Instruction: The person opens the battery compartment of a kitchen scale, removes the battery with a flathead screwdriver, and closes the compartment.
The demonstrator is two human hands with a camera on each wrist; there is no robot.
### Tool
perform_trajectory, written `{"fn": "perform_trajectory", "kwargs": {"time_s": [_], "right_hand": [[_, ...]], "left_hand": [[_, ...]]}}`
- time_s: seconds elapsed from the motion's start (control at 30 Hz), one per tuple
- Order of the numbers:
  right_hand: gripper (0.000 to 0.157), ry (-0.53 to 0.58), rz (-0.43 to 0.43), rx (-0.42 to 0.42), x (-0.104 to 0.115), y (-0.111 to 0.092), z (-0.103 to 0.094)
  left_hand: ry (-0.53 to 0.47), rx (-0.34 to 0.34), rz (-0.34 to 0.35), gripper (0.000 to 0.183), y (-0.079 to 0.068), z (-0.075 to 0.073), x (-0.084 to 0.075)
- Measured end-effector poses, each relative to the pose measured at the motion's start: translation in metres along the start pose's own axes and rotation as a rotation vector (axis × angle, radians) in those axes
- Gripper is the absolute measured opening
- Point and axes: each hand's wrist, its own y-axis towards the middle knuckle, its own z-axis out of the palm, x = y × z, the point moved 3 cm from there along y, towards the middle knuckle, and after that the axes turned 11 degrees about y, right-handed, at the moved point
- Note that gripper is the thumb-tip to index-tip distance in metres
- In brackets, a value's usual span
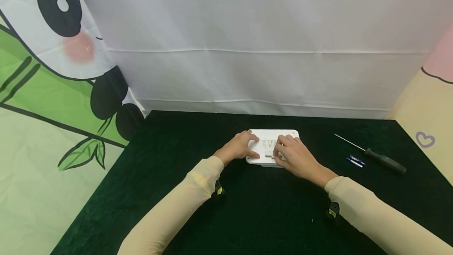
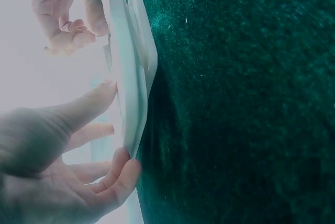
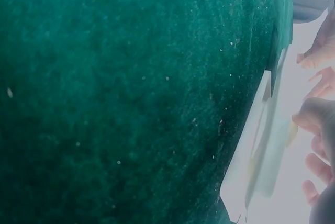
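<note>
A flat white device (image 1: 272, 133) with rounded corners lies on the dark green cloth, its printed label (image 1: 269, 144) facing up. My left hand (image 1: 241, 145) grips its left end, with the thumb on the upper face and fingertips at the far edge and rim. In the left wrist view the device (image 2: 128, 77) stands edge-on, a wedge-shaped part (image 2: 142, 35) jutting from its underside. Over the right half, my right hand (image 1: 293, 156) pinches a small white cover-like piece (image 1: 269, 154) at the upper face between thumb and fingers. The palm hides the device's right end.
To the right lies a screwdriver (image 1: 385, 161) with a dark handle, its shaft pointing back and left. Two small blue and white batteries (image 1: 355, 161) lie beside it. A white curtain (image 1: 247, 78) hangs behind the table's back edge, and a printed cloth (image 1: 70, 101) is at left.
</note>
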Motion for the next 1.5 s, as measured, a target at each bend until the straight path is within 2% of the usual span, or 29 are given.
{"fn": "perform_trajectory", "kwargs": {"time_s": [0.3, 0.63, 0.7, 0.8, 0.93, 1.03, 1.3, 1.5], "right_hand": [[0.007, 0.004, 0.002, 0.032, -0.003, 0.000, -0.001], [0.007, 0.026, 0.065, 0.072, -0.007, -0.002, 0.000], [0.012, 0.027, 0.089, 0.059, -0.009, -0.002, 0.000], [0.031, 0.012, 0.147, 0.050, -0.013, 0.000, 0.000], [0.059, -0.020, 0.237, 0.083, -0.019, 0.002, -0.002], [0.069, -0.028, 0.288, 0.108, -0.021, 0.004, -0.004], [0.079, 0.004, 0.356, 0.124, -0.030, 0.001, -0.001], [0.064, 0.139, 0.409, 0.045, -0.052, -0.011, -0.011]], "left_hand": [[0.018, 0.001, -0.006, 0.061, 0.001, -0.001, -0.001], [0.011, 0.008, -0.009, 0.061, 0.002, 0.001, -0.001], [0.010, 0.009, -0.008, 0.061, 0.002, 0.001, -0.001], [0.012, 0.009, -0.001, 0.061, 0.002, 0.002, 0.000], [0.009, 0.005, 0.009, 0.060, 0.001, 0.001, 0.000], [0.007, 0.000, 0.010, 0.059, 0.000, 0.000, -0.001], [0.016, -0.001, 0.006, 0.060, 0.002, 0.001, -0.001], [-0.039, -0.046, 0.059, 0.062, 0.004, 0.003, 0.012]]}}
